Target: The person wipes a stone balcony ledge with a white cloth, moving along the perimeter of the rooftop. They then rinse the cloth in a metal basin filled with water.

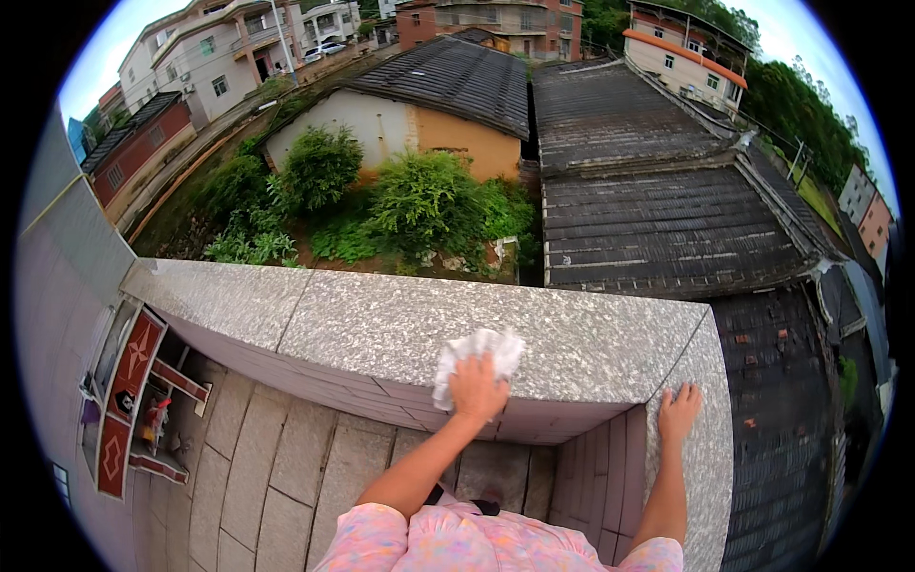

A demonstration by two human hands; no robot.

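A crumpled white cloth [493, 350] lies under my left hand [477, 392], pressed against the speckled granite coping [372, 314] of a parapet wall, near its inner edge. The fingers are bent over the cloth, and part of it sticks out on both sides of them. My right hand [679, 411] rests palm down on the side stretch of coping [704, 472], just past the corner joint. Nothing shows in that hand, and its fingers are slightly apart.
Beyond the wall is a drop to shrubs [425, 196] and dark tiled roofs [629, 222]. Floor slabs [279, 465] lie inside the parapet. At the left stands a red-panelled structure [132, 357] with several items in and around it.
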